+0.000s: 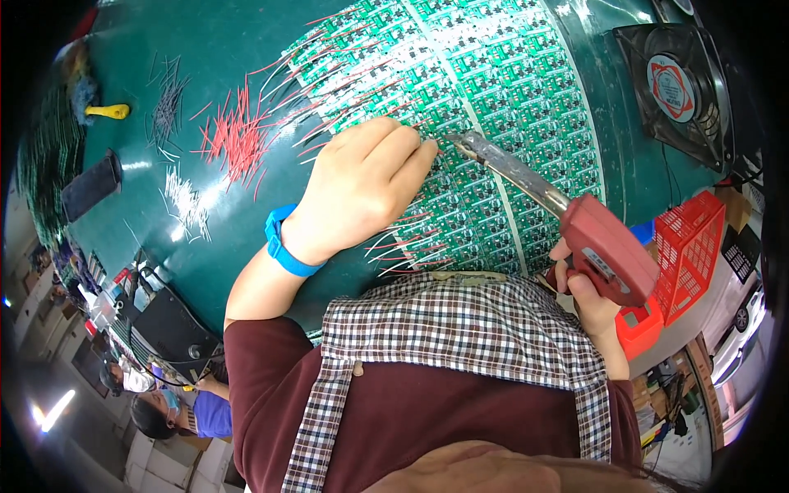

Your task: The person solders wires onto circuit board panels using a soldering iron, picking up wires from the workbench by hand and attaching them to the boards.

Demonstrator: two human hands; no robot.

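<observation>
Panels of green circuit boards point(514, 107) lie side by side on the green table. Thin red, black and white wires point(349, 70) stick out along their left side. My left hand point(370, 177), with a blue wrist strap, rests over the boards. Its fingers are pinched together at the panel's middle; what they hold is hidden beneath them. In my right hand point(588, 292) is a red soldering gun point(608, 246), gripped by its handle. The gun's metal tip meets the boards just right of my left fingertips.
Left of the boards lie piles of red wires point(238, 140), black wires point(167, 107) and white wires point(186, 204). A dark phone point(90, 187) and a yellow-handled tool point(107, 111) sit farther left. At right are a black fan point(678, 90) and red crates point(690, 246). Another person point(177, 411) works at lower left.
</observation>
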